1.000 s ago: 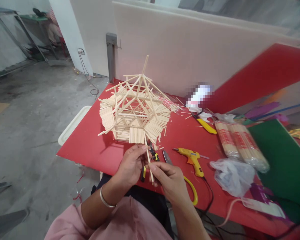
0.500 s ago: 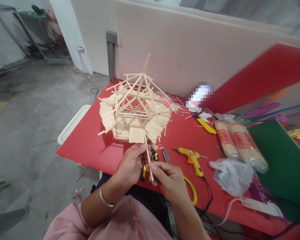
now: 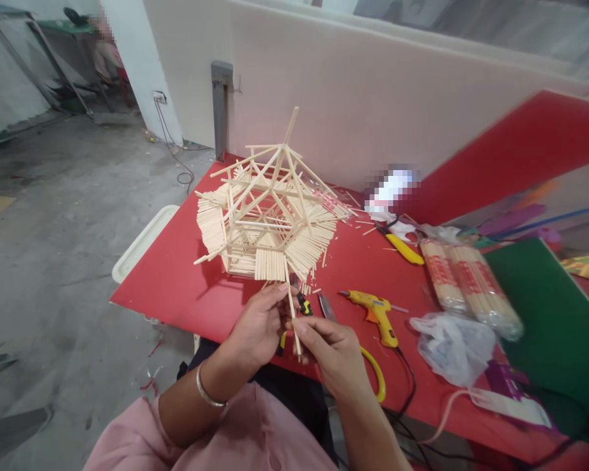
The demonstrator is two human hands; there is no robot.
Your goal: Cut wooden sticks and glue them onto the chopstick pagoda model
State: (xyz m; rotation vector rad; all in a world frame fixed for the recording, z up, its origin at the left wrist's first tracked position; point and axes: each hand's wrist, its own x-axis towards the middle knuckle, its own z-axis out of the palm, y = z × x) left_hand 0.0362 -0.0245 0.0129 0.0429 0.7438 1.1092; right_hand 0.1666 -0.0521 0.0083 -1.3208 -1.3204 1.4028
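A thin wooden stick [image 3: 291,304] slants between my two hands in front of a stick-built pavilion model [image 3: 269,216]. My left hand [image 3: 262,320] pinches the stick's upper part between thumb and fingers, close to the model's front edge. Lower down, my right hand [image 3: 326,350] grips the same stick with thumb and forefinger. The model has an open roof frame with a tall point and rows of sticks laid side by side around its base. Black-and-yellow pliers [image 3: 304,304] lie partly hidden behind my hands.
On the red table [image 3: 171,281], a yellow glue gun [image 3: 375,311] lies right of my hands. Beyond it are wrapped stick bundles [image 3: 466,281], a crumpled plastic bag [image 3: 454,347], a yellow-handled tool [image 3: 405,248] and a green board [image 3: 554,314]. A pale partition [image 3: 348,98] stands behind.
The view has shifted very slightly. Both hands keep their hold on the stick, with no clear movement of the model or tools.
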